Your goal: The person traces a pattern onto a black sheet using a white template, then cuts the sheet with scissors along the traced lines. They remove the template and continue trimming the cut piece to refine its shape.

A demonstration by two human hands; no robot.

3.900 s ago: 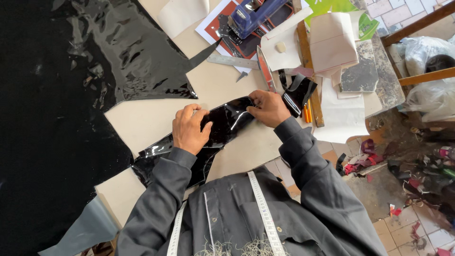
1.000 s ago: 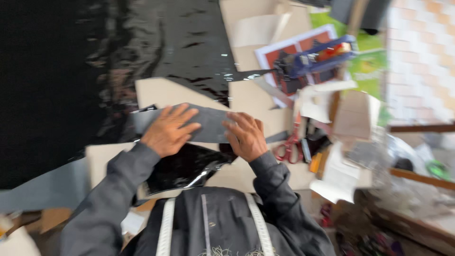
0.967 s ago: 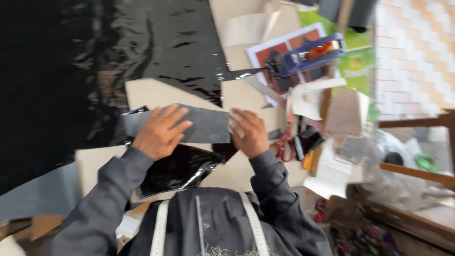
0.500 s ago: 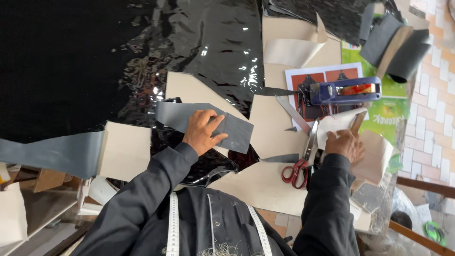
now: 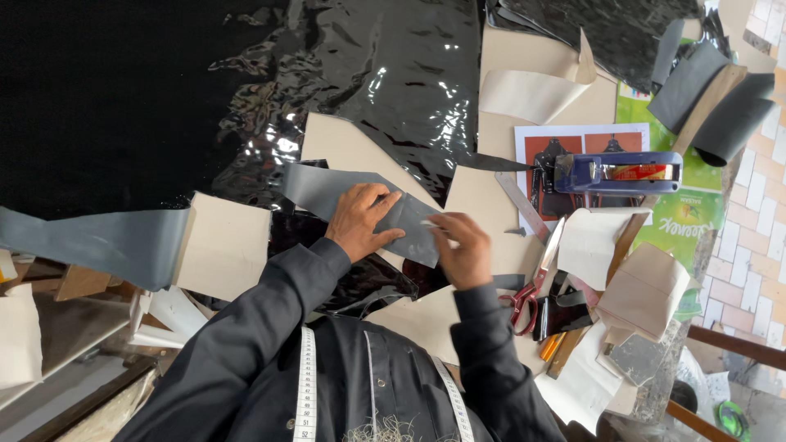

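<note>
While both hands work at the middle of the cluttered worktop, a long grey strip of thin, matte sheet material lies slantwise across the cream card pattern pieces and the glossy black sheet of patent-like material. The left hand rests flat on the strip near its middle, fingers spread and pressing down rather than closed around anything. The right hand sits at the strip's lower right end, fingers curled toward the edge; whether it pinches the material or only touches it cannot be told from this view.

Judging by how it lies flush over the card edges, the strip looks light, limp and flexible, likely to slide on the shiny black sheet beneath unless pinned. It would best be held flat under a palm at mid-length, with the free end taken between thumb and fingertips.

Just right of the right hand lie red-handled scissors, blades pointing up toward a blue tape dispenser that sits on a printed sheet. A white measuring tape hangs over the person's dark shirt. A second grey strip trails off at the left edge, well apart from both hands.
</note>
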